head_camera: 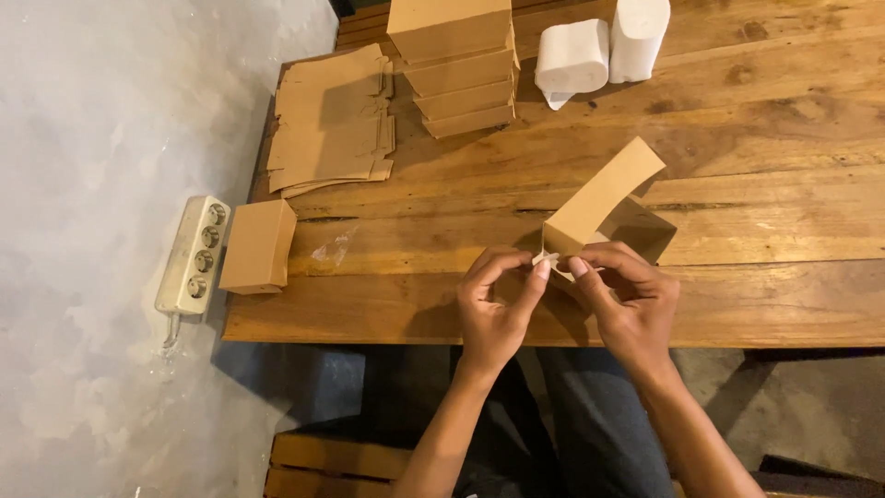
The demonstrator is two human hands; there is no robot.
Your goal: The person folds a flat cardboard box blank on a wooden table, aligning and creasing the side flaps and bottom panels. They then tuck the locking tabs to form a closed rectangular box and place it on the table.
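Observation:
A brown cardboard box (pixel 604 207), partly folded with its lid flap raised, sits on the wooden table (pixel 737 295) near the front edge. My left hand (pixel 498 309) and my right hand (pixel 627 304) meet at its near corner. Both pinch a small pale piece (pixel 546 259), perhaps tape, against that corner of the box. My fingers hide the lower front of the box.
A stack of folded boxes (pixel 461 65) stands at the back, flat cardboard blanks (pixel 332 124) lie left of it, and two white paper rolls (pixel 599 46) lie to the right. A closed box (pixel 258 247) and a white power strip (pixel 194 256) sit at the table's left edge. A clear scrap (pixel 334 247) lies nearby.

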